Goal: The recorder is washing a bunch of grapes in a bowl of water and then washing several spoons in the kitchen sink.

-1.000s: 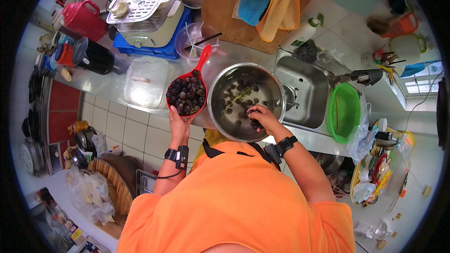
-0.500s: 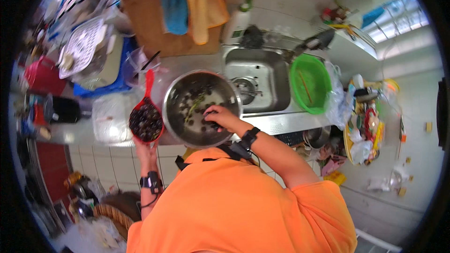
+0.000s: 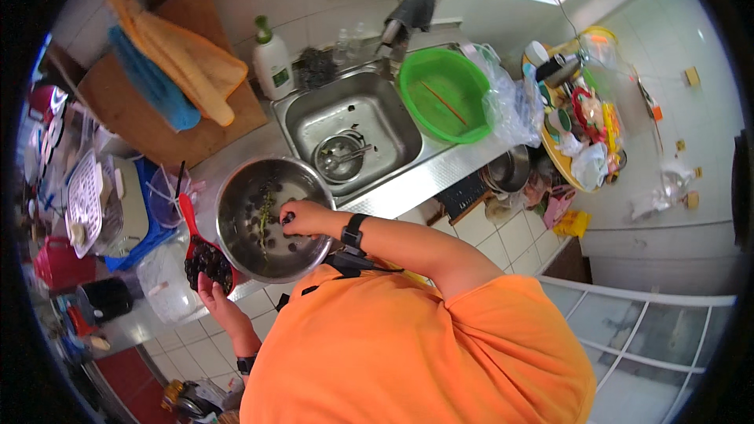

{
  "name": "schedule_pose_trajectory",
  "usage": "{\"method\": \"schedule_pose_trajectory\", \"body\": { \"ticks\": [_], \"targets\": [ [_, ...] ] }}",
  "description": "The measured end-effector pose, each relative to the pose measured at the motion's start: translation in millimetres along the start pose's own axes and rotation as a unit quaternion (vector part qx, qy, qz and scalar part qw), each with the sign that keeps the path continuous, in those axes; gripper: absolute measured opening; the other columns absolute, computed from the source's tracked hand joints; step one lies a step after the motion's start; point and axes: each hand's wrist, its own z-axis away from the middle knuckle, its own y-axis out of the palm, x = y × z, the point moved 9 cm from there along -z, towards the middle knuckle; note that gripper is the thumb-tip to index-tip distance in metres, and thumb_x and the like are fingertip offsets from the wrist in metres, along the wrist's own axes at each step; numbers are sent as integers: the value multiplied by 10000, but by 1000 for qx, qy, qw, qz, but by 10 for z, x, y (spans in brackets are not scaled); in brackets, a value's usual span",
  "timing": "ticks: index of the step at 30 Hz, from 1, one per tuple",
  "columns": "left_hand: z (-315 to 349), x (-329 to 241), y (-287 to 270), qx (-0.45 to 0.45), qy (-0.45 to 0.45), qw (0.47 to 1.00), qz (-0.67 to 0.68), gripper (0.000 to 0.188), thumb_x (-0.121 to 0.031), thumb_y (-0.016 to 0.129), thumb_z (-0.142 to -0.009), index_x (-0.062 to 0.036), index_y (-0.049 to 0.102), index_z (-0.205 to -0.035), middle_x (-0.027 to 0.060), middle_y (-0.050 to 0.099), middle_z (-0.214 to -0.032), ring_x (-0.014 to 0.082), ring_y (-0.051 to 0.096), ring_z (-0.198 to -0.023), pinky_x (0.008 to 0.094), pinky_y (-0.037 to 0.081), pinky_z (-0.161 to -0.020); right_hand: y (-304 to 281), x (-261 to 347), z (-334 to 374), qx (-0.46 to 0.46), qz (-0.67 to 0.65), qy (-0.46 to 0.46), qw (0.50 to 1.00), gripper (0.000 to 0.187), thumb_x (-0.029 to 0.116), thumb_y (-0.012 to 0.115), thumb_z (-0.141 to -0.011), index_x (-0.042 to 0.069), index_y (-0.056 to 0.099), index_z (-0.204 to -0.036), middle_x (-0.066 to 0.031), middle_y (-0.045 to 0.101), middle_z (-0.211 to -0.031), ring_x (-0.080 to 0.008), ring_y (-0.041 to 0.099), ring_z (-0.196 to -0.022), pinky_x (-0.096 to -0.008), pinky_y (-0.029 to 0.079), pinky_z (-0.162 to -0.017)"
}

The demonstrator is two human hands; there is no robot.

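A steel bowl (image 3: 314,261) stands on the counter, holding shallow water, loose dark grapes (image 3: 292,247) and a green grape stem (image 3: 265,228). My right hand (image 3: 308,218) reaches into it from the right, fingers pinched on something dark that looks like a grape. Left of the bowl lies a red strainer (image 3: 189,216) with a long handle, full of dark grapes (image 3: 208,265). At the strainer's near edge is my left hand (image 3: 223,310), its fingers stretched out over the rim. Whether the fingertips touch the grapes, I cannot tell.
Behind and right of the bowl is a steel sink (image 3: 400,129) with a small strainer bowl (image 3: 336,159) in it. A green basin (image 3: 444,98) stands beyond. A soap bottle (image 3: 272,63) is behind the sink; a plastic container (image 3: 169,283) and white basket (image 3: 85,200) are left.
The view has turned, so bowl and sink sit further left. My left hand has loosened from under the strainer, fingers now stretched at its rim. My right hand stays in the bowl.
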Motion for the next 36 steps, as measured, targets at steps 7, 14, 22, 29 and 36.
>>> {"method": "schedule_pose_trajectory", "body": {
  "ticks": [7,14,22,29,36],
  "targets": [
    [161,120,891,220,-67,969,-87,384,-83,462,-910,6,474,-1284,95,516,-1267,177,471,-1175,302,358,-995,-147,-86,-30,-16,5,-22,1000,326,232,675,-708,80,611,-989,-59,623,-774,-192,594,-574,-331,502,-432],
    [159,551,1250,294,22,882,-366,459,-145,601,-830,57,507,-1231,219,474,-1314,319,433,-1251,363,323,-1055,-266,-133,-101,-102,52,-185,976,307,222,686,-661,66,639,-922,-145,639,-776,-270,633,-719,-355,496,-657],
    [371,341,1280,208,60,910,-355,432,-110,614,-804,49,537,-1198,225,483,-1309,349,451,-1233,373,361,-1028,-191,-86,-168,-76,178,-160,968,335,237,684,-682,106,612,-982,-143,582,-939,-331,595,-859,-389,478,-759],
    [120,131,794,103,72,976,-180,329,-22,565,-832,1,574,-1160,144,573,-1213,255,533,-1154,316,395,-987,-66,162,-60,-31,273,-184,944,303,220,657,-720,127,584,-1000,-131,529,-985,-343,592,-873,-428,486,-750],
    [-578,42,295,94,49,971,-212,316,-74,579,-843,6,588,-1148,157,625,-1122,248,594,-1058,306,431,-934,112,323,-5,-44,406,-237,881,280,181,662,-729,130,598,-997,-136,517,-990,-350,576,-911,-433,489,-770]
  ]
}}
